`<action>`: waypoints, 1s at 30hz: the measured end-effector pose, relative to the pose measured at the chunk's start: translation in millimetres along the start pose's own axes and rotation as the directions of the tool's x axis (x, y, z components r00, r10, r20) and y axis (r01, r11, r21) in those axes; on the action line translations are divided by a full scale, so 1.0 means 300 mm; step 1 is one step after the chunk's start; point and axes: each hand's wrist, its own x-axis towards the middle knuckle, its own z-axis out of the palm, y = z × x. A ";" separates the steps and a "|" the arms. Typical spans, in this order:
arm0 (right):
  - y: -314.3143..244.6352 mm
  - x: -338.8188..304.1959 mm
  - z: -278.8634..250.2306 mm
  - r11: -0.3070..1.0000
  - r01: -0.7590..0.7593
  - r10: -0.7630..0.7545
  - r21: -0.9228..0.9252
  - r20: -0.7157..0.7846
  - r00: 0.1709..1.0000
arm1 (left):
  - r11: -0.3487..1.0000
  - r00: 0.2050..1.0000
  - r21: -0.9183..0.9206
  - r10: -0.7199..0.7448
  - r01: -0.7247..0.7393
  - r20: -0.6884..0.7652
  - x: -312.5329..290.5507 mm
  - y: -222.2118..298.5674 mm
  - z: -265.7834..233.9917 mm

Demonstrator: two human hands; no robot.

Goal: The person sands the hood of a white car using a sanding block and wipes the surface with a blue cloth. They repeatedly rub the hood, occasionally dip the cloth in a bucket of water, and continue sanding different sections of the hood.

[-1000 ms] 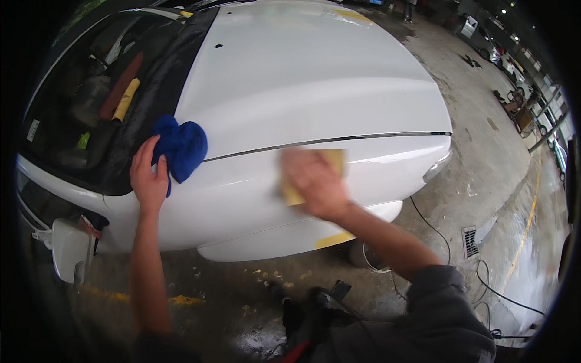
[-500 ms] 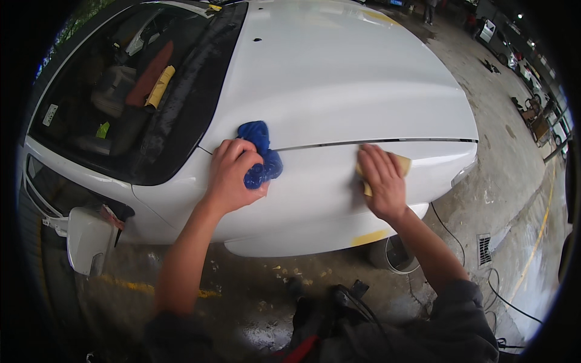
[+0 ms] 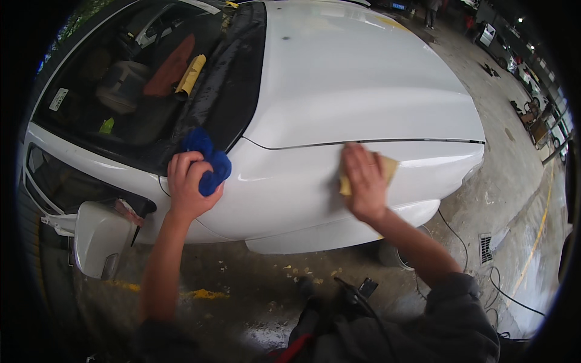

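Note:
A white car's front fender (image 3: 284,193) lies below me, with the hood (image 3: 363,78) beyond a dark seam. My left hand (image 3: 191,181) grips a bunched blue cloth (image 3: 215,171) near the lower corner of the windshield (image 3: 145,121). Part of the cloth is hidden by its fingers. On the fender, just below the seam, my right hand (image 3: 366,184) presses a yellow piece that looks like folded sandpaper (image 3: 388,170). The fingers lie extended over it and are slightly blurred, and the piece sticks out on both sides.
A side mirror (image 3: 100,239) juts out at the left. Beneath the fender stands a bucket (image 3: 393,254). Cables (image 3: 514,299) and a floor grate (image 3: 485,248) lie to the right. A yellow roll (image 3: 191,75) shows at the windshield. Another person (image 3: 431,15) stands far back.
My left hand has moved left with the blue cloth, from the fender to the windshield corner. The right hand has slid left along the fender with the yellow piece. The view has shifted slightly.

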 end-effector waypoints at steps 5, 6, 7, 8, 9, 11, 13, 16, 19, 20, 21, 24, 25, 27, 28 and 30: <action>-0.220 0.151 0.057 0.969 0.226 -0.236 0.096 0.097 0.967 | 1.000 0.999 0.004 0.022 -0.022 0.026 0.075 -0.076 -0.015; -0.126 0.137 0.023 0.951 0.282 -0.298 0.124 0.148 0.943 | 1.000 1.000 0.028 -0.010 0.010 0.003 0.052 -0.109 -0.031; -0.073 0.108 -0.015 0.975 0.189 -0.203 0.118 0.120 0.972 | 0.993 0.996 0.095 -0.069 0.074 -0.057 0.029 -0.131 -0.054; 0.021 0.060 -0.018 0.986 0.154 -0.159 0.071 0.081 0.984 | 0.984 0.981 0.095 -0.139 0.152 -0.133 -0.002 -0.161 -0.045; 0.077 0.012 -0.038 0.987 0.161 -0.161 0.009 0.031 0.987 | 0.983 0.988 0.134 -0.111 0.126 -0.111 -0.004 -0.146 -0.038; 0.038 0.011 -0.019 0.996 0.077 -0.076 -0.035 0.032 0.997 | 0.979 0.991 0.170 -0.094 0.110 -0.100 0.011 -0.120 -0.029; -0.114 0.065 0.070 0.984 0.116 -0.111 0.136 -0.040 0.993 | 0.977 0.989 0.180 -0.094 0.114 -0.115 0.018 -0.129 -0.021; -0.390 0.195 0.138 0.974 0.213 -0.213 0.075 -0.003 0.977 | 0.980 0.989 0.154 -0.113 0.127 -0.097 0.030 -0.125 0.018; -0.266 0.168 0.138 0.945 0.311 -0.314 0.104 0.021 0.949 | 0.969 0.986 0.187 -0.149 0.161 -0.081 0.006 -0.134 0.000; -0.172 0.145 0.086 0.944 0.294 -0.299 0.153 0.012 0.954 | 0.964 0.984 0.203 -0.158 0.173 -0.088 0.002 -0.140 -0.014; -0.082 0.117 0.043 0.964 0.243 -0.248 0.110 0.030 0.968 | 0.963 0.982 0.202 -0.162 0.178 -0.091 -0.013 -0.147 -0.035; -0.067 0.048 0.006 0.993 0.115 -0.114 -0.030 0.026 0.993 | 0.960 0.983 0.224 -0.142 0.166 -0.118 -0.013 -0.131 -0.039; -0.123 0.071 0.048 0.998 0.055 -0.054 -0.006 0.036 0.998 | 0.961 0.982 0.219 -0.145 0.170 -0.125 -0.012 -0.140 -0.034; -0.227 0.125 0.118 0.987 0.153 -0.152 0.055 -0.027 0.988 | 0.970 0.982 0.172 -0.157 0.174 -0.108 0.025 -0.130 0.013; -0.305 0.173 0.113 0.980 0.193 -0.195 0.047 0.039 0.980 | 0.970 0.981 0.163 -0.169 0.183 -0.094 0.026 -0.124 0.023; -0.295 0.192 0.133 0.955 0.286 -0.287 0.076 0.008 0.958 | 0.967 0.982 0.178 -0.165 0.179 -0.093 0.027 -0.127 0.023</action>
